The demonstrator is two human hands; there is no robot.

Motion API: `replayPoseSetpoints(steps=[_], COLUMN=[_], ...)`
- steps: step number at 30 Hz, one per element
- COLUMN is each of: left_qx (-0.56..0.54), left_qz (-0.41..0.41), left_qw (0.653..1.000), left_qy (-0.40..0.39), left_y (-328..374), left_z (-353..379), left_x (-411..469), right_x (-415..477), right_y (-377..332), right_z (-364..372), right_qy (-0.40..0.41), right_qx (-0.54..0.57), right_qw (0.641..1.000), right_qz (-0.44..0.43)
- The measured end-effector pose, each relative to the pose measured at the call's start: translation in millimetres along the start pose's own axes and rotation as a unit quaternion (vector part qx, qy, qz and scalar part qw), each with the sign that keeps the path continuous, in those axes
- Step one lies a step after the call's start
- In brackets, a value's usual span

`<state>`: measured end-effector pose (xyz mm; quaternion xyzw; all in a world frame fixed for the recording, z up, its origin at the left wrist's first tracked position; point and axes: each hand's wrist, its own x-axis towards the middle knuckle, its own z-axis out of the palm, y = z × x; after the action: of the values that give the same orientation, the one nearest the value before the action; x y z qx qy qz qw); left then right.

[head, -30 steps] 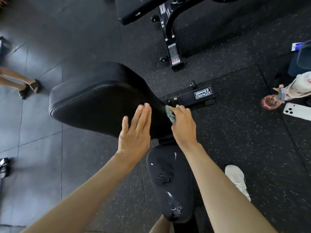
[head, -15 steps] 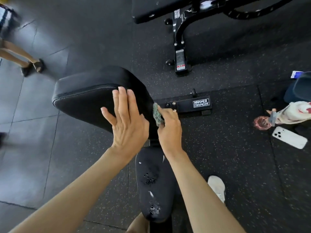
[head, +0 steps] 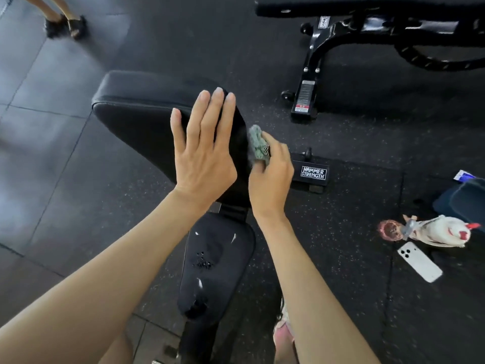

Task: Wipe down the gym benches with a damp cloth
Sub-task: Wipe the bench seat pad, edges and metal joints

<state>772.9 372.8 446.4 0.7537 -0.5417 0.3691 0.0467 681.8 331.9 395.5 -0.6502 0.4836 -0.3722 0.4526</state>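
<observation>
The right hand (head: 270, 179) is clenched round a bunched grey-green cloth (head: 257, 140), fingers curled over the wad and pressing it to the right side edge of the black backrest pad (head: 136, 127). Most of the fingertips are buried in the cloth; whether the thumb also pinches it cannot be told.

The left hand (head: 206, 151) is released and holds nothing. It lies flat with straight fingers on the front face of the backrest pad, just left of the cloth, its fingertips reaching the pad's far top edge. The pad tilts up away from the camera, and both hands cover its right part.

Nearer, below the wrists, is the seat pad (head: 217, 261) of the same bench, its cover torn in several spots that show pale patches. The forearms cut across its edges and its near end runs into dark frame that is hard to make out.

Right of the right hand, a black foot plate (head: 313, 174) lettered HAMMER STRENGTH rests on the speckled rubber floor (head: 354, 298).

Far right stands a second bench (head: 341, 6), its pad cut off by the top edge of the view.

On the floor at right lie a white phone (head: 420, 261), a small figurine (head: 435, 232) and a blue bag (head: 462, 203) cropped by the frame. Blurred sandalled feet (head: 65, 23) stand far left.
</observation>
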Motion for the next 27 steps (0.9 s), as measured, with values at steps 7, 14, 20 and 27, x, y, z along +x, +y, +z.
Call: replayPoseSetpoints(steps=[7,14,20,27], left_qx=[-0.038,-0.029,-0.035,-0.084], left_qz=[0.039,0.04,0.032,0.004], left_qw=[0.998,0.997,0.998,0.996], left_qy=[0.037,0.058,0.029,-0.025], left_y=[-10,-12,-8,-2], left_z=[10,9,0,-14], left_x=[1,0,-1,-4], right_x=[-25,-29,-22,-52], right_y=[24,62,57,58], right_z=[28,16,-8,18], right_qy=[0.087,-0.092,-0.065,-0.134], right_qx=[-0.057,-0.259,-0.303,-0.274], right_qw=[0.989,0.955,0.95,0.951], right_qz=[-0.104,-0.108,0.02,-0.052])
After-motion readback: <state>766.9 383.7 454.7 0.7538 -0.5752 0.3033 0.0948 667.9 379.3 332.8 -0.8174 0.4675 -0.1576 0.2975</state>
